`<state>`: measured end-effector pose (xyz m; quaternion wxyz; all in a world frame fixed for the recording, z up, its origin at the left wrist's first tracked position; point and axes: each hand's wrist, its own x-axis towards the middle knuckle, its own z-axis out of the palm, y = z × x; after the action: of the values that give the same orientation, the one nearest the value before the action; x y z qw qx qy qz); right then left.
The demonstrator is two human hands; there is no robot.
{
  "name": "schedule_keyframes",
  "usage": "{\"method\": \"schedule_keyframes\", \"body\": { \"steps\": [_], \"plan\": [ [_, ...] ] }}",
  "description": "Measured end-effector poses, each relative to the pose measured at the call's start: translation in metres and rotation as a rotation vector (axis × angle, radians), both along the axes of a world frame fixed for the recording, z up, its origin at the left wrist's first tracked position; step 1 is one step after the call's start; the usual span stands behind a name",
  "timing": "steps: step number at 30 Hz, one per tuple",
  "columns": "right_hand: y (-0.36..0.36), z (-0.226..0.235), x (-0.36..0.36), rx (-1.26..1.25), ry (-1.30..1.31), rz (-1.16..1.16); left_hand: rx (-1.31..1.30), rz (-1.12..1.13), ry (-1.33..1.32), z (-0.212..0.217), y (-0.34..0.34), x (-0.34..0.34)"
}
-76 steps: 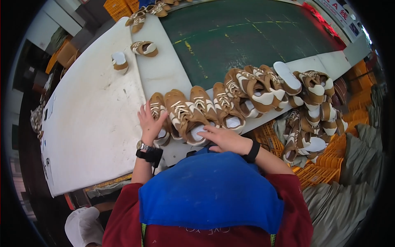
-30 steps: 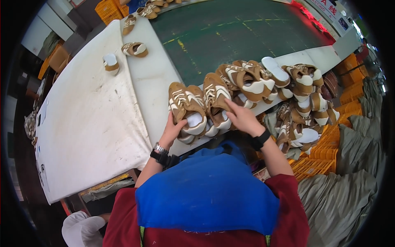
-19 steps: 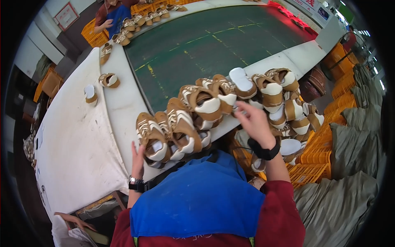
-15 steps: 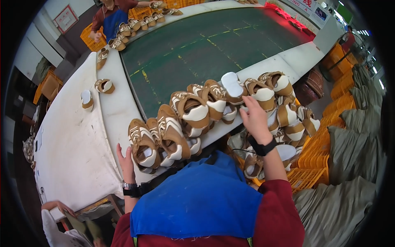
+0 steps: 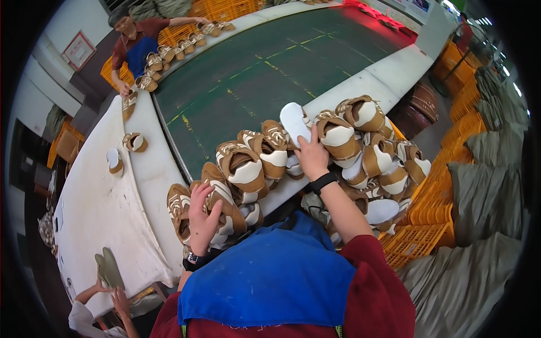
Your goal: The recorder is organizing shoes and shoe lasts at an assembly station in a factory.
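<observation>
A row of tan-and-white lace-up shoes stands along the near edge of the white counter. My right hand (image 5: 311,153) is closed at the heel of a shoe in the row's right half, from which a white insole (image 5: 293,121) sticks up; the hand hides much of that shoe. Next to my fingers on the right is another shoe (image 5: 336,135). Over the left end of the row my left hand (image 5: 203,218) has its fingers spread, between the leftmost shoe (image 5: 178,208) and a shoe beside it (image 5: 222,194), with nothing in its grasp.
Beyond the row lies a green conveyor belt (image 5: 248,96). More shoes fill a pile at my right, beside stacked orange crates (image 5: 414,239). On the cloth-covered table (image 5: 107,225) at left are loose shoes. A co-worker (image 5: 135,48) stands at the far left; another person's hands (image 5: 112,296) hold insole-shaped pieces.
My right hand has moved onto the shoe with the white insole, which now stands more upright. My left hand has come over the shoes from their left side. The far co-worker now reaches to a shoe.
</observation>
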<state>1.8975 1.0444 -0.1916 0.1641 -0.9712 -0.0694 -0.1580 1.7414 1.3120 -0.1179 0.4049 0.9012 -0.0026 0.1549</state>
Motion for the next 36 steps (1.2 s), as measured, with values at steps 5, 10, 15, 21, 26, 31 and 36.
{"method": "schedule_keyframes", "body": {
  "steps": [5,10,15,21,26,31,36],
  "plan": [
    [-0.003,0.009,-0.018,-0.106,-0.118,0.017,0.241,-0.128,0.039,0.005,-0.005,0.029],
    [-0.024,0.095,-0.048,0.028,-0.109,0.025,0.219,-0.242,0.032,0.016,-0.012,0.039],
    [-0.072,0.089,-0.041,-0.110,0.056,0.095,0.172,-0.410,-0.049,0.027,-0.022,0.039],
    [-0.028,0.109,-0.101,0.143,-0.222,0.127,-0.123,-0.524,0.093,0.040,-0.034,0.044],
    [0.000,0.137,-0.129,0.259,-0.223,0.245,-0.957,-0.539,0.487,0.060,-0.056,0.076],
    [0.026,0.146,-0.145,0.374,-0.167,0.517,-1.592,-0.807,0.609,0.067,-0.059,0.090],
    [0.037,0.138,-0.137,0.429,-0.049,0.597,-1.313,-0.445,0.489,0.035,-0.044,0.106]
  ]
}}
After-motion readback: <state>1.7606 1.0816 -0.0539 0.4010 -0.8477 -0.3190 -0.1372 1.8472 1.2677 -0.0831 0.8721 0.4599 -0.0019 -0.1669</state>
